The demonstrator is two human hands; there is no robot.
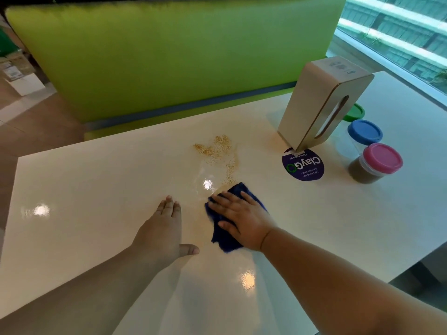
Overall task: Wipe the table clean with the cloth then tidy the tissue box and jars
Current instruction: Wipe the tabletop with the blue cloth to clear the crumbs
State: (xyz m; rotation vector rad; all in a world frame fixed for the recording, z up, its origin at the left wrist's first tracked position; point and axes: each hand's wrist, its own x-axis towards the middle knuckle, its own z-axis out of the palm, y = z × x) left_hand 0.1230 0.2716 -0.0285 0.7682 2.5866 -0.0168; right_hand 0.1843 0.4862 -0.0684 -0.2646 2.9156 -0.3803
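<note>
A blue cloth [223, 240] lies on the glossy white table [84, 189], and my right hand [242, 218] presses flat on it with straight fingers. Just left of it, my left hand [164, 228] rests flat on the bare tabletop. Beyond the cloth, a scatter of pale crumbs [217, 151] spreads across the table. At the back right a beige tissue box [319, 102] stands on end. Three jars sit to its right: one with a pink lid [379, 160], one with a blue lid [364, 131], one with a green lid [354, 112] partly hidden behind the box.
A round purple sticker [306, 166] is stuck to the table in front of the tissue box. A green padded bench [169, 56] runs along the far side of the table. A window [399, 32] lies to the right, floor to the left.
</note>
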